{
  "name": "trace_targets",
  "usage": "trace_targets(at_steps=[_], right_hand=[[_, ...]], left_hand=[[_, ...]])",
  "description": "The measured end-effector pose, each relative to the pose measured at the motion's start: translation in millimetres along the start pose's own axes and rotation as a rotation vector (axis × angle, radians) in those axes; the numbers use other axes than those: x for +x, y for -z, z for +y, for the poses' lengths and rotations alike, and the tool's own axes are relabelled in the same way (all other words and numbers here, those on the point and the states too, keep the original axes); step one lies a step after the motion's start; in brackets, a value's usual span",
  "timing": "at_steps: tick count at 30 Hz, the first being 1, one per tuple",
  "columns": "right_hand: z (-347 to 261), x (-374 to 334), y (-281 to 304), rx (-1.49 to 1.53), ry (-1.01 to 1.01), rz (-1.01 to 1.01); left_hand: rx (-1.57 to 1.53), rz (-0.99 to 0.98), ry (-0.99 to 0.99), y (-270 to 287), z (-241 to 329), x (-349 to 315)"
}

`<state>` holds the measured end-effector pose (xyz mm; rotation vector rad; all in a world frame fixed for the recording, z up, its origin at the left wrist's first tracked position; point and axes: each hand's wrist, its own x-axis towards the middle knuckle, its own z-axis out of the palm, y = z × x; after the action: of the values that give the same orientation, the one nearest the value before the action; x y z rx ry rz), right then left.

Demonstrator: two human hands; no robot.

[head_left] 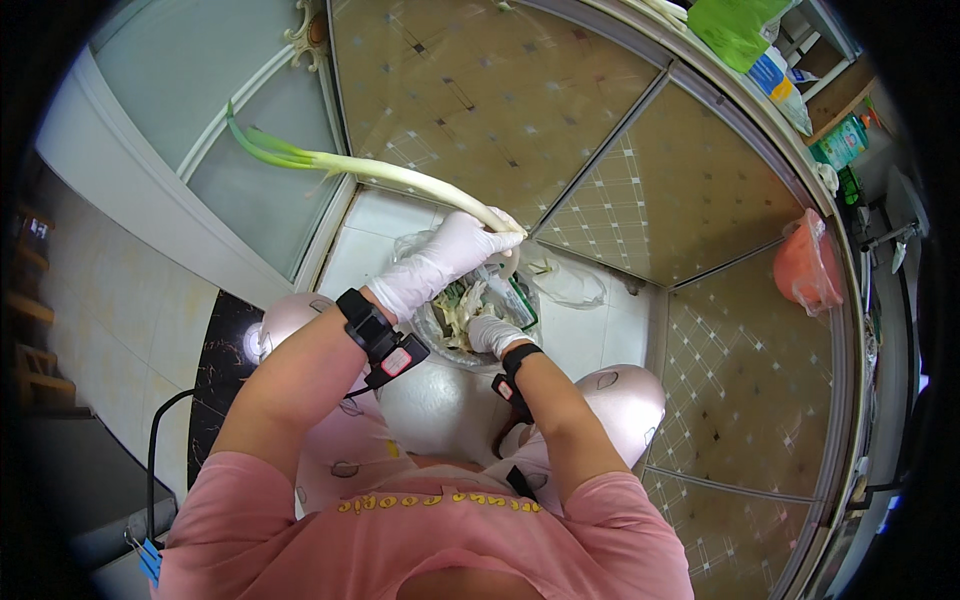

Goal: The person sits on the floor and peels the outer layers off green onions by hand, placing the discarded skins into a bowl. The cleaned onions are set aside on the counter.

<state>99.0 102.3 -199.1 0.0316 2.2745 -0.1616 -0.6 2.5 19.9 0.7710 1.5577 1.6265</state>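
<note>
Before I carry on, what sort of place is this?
Probably a home kitchen: patterned cabinet doors, a long green onion in the gloved left hand, and a pile of leafy scraps.

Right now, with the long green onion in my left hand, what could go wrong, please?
The left hand grips the long green onion near one end, so its leafy end could swing and brush the pale door panel. If that grip slips, the onion might drop onto the scraps in the plastic-lined container. The gloved right hand is down at those scraps and may carry dirt to the onion.
</note>
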Motion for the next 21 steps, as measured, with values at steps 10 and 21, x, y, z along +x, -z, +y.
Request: trace_targets(at_steps=[10,21], right_hand=[[61.1,-44.2,52.9,0.399,0.338,0.155],[41.9,-66.5,13.7,-0.092,0.128,0.156]], left_hand=[[0.026,-0.027,-0.054,1.0,-5.6,4.0],[0.080,-0.012,-0.036,-0.6,-3.0,-1.2]])
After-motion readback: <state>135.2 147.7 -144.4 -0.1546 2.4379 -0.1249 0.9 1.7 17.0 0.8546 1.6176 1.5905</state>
